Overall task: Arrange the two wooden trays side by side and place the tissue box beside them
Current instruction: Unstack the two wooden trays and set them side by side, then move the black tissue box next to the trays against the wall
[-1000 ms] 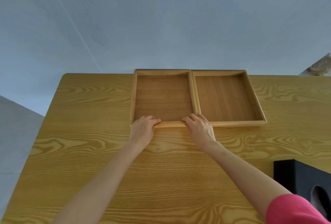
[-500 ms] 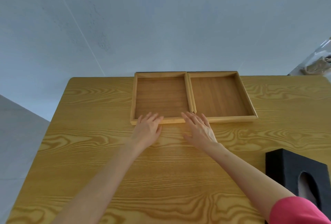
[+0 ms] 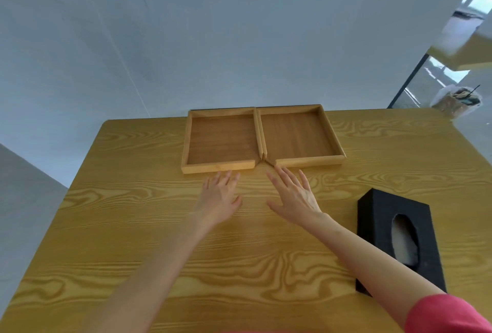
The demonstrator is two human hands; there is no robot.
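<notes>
1. Left hand (image 3: 222, 194): centre of frame, flat, fingers spread, grasping nothing. Fingertips lie just short of the near rail of the left tray, apart from it. Judged released, the tray needing no further nudge.

2. Right hand (image 3: 294, 195): centre, right of the left hand, likewise splayed and empty, palm down over the table. Fingertips near the right tray's front rail, not touching. Pink sleeve (image 3: 450, 315) at lower right corner.

3. Left tray (image 3: 222, 139): upper centre, shallow, wooden, empty. Its right wall lies against the neighbour's left wall.

4. Right tray (image 3: 298, 134): upper centre, same make, empty. The pair stands side by side at the table's far edge, front rails nearly in line; a small notch shows where the near corners meet. This part of the task is judged done.

5. Tissue box (image 3: 399, 239): right of frame, black, oval slot showing white tissue. Well apart from the trays, nearer the person; not yet placed. Judged next item, within the right hand's reach.

6. Table (image 3: 133, 226): yellow wood grain, bears all items.

7. Markings: no brand, label or writing legible on any item.
</notes>
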